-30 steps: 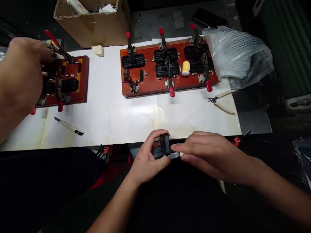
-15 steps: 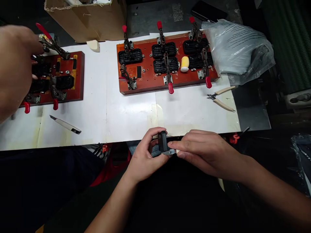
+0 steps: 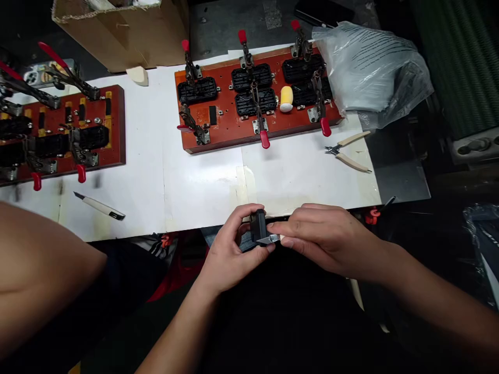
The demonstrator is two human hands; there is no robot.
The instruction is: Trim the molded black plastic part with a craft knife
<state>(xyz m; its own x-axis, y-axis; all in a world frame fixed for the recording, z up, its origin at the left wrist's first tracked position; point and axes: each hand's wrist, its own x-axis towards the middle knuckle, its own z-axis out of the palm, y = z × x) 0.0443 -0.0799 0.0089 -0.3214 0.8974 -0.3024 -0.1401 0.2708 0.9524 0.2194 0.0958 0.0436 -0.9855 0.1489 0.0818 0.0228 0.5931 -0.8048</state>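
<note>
Just off the front edge of the table, my left hand (image 3: 234, 246) grips a small black plastic part (image 3: 258, 226) on edge between thumb and fingers. My right hand (image 3: 322, 236) is closed on a utility knife (image 3: 274, 238), whose blade lies against the lower edge of the black part. Most of the knife's handle is hidden in my fingers. Beyond my hands stands a red-brown fixture board (image 3: 226, 136) with several black plastic parts (image 3: 255, 102) under red-handled toggle clamps (image 3: 264, 138).
On the white-covered table (image 3: 202, 182) lie cutting nippers (image 3: 349, 150), another utility knife (image 3: 100, 205) and a pale block (image 3: 138, 76). A second fixture (image 3: 117, 122) stands left, near a co-worker's arm (image 3: 42, 275). A yellow spool-like piece (image 3: 286, 97), plastic bag (image 3: 374, 78) and cardboard box (image 3: 136, 39) are farther back.
The co-worker's hand has left the left fixture, and an arm now shows at the lower left. The view has shifted slightly right. My hands keep nearly the same hold.
</note>
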